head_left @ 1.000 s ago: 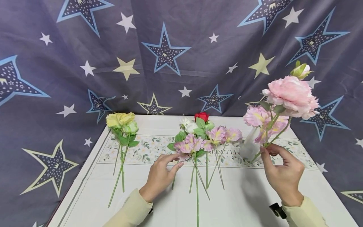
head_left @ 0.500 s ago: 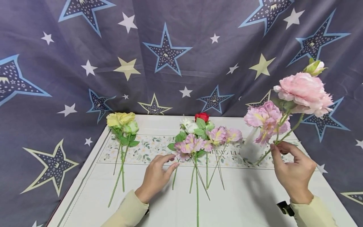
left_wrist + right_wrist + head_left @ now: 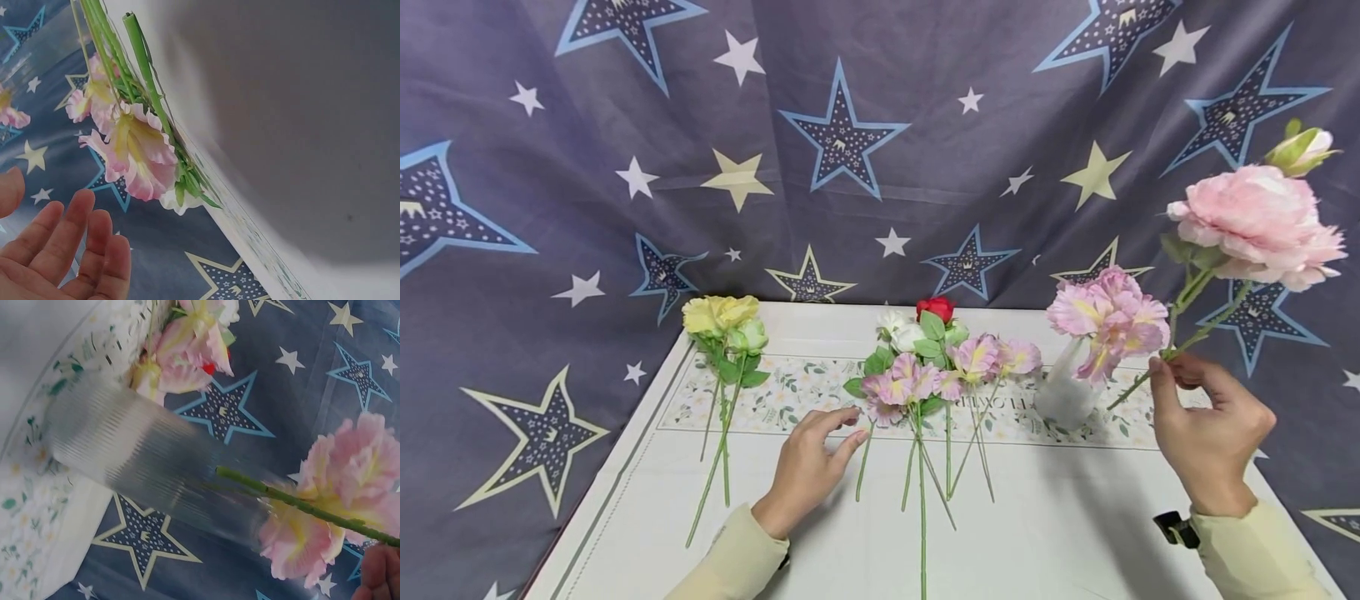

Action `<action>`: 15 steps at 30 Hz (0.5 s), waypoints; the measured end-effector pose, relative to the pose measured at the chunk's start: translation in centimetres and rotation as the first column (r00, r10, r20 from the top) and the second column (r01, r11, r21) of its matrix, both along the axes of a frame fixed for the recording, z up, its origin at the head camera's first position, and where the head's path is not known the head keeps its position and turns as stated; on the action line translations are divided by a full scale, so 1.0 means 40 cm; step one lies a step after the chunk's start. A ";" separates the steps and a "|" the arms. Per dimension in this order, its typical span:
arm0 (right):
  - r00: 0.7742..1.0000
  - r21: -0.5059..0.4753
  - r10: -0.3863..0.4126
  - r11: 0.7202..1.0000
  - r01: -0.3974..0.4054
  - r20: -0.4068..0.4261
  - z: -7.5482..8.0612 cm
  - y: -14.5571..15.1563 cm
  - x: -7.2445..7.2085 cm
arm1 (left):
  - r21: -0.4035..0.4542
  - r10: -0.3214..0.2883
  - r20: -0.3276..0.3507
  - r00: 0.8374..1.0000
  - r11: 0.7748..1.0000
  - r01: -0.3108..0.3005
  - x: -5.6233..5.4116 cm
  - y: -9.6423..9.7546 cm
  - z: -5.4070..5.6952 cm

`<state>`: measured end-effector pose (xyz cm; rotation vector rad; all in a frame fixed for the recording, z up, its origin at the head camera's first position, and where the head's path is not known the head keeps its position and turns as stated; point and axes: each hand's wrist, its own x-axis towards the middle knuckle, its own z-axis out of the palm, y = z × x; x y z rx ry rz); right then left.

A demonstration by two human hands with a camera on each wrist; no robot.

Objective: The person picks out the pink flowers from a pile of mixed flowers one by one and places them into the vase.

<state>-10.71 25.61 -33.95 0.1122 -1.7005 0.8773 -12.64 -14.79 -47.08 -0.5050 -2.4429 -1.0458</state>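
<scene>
My right hand (image 3: 1213, 429) pinches the green stem of a pink peony (image 3: 1258, 221) with a bud above it, raised at the right. The stem (image 3: 306, 509) slants, its cut end overlapping the vase in the right wrist view. Left of that hand stands a clear ribbed vase (image 3: 144, 444) with pale purple-pink irises (image 3: 1108, 321) at its mouth. My left hand (image 3: 808, 467), fingers loosely bent and holding nothing, hovers beside the middle pile's irises (image 3: 910, 383). The left wrist view shows its fingers (image 3: 75, 231) apart from those petals.
A red rose (image 3: 935, 310), white blooms (image 3: 906, 336) and more irises (image 3: 977, 357) lie in the middle pile, stems toward me. Yellow flowers (image 3: 718, 315) lie at the left. A floral-printed strip crosses the white table (image 3: 1000, 542); a starry curtain (image 3: 880, 225) hangs behind.
My right hand has carried the peony to the right and slightly up, away from the vase and its irises. My left hand has drifted slightly left; the lying flowers stay put.
</scene>
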 end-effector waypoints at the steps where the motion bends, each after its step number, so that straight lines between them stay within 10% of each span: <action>1: 1.000 0.002 -0.005 1.000 0.005 -0.004 0.003 0.005 -0.003 | 0.000 -0.001 0.001 1.000 1.000 0.001 0.000 0.000 0.000; 15: 0.998 0.084 -0.043 0.995 0.047 -0.041 0.047 0.039 -0.044 | 0.001 0.009 0.018 1.000 1.000 -0.009 0.003 -0.002 -0.001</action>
